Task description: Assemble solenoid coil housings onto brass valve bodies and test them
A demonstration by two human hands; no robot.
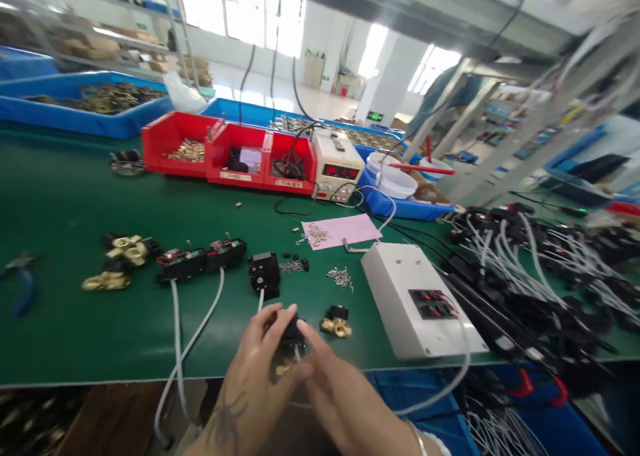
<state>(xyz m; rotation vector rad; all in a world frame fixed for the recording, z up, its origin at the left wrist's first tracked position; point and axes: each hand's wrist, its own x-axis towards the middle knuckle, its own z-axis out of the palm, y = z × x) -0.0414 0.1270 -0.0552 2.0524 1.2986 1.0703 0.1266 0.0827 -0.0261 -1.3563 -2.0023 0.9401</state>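
At the table's front edge, my left hand (263, 356) and my right hand (337, 386) close from both sides around a black valve actuator (293, 335). Brass shows beneath it between my palms, and my fingers cover much of the rest. Just right of my hands lies a brass valve with a black top (337, 323). Behind them stands a black actuator box (264, 274) with a grey cable, beside small loose screws (293, 267). Two opened actuators (187, 264) with red wires lie further left, their grey cables hanging over the edge.
Brass valves (127, 251) and blurred blue-handled pliers (23, 283) lie left. Red bins (237, 156) and a power supply (337, 166) line the back. A pink sheet (350, 231), a white switch box (417, 303) and piled cabled actuators (540, 263) occupy the right.
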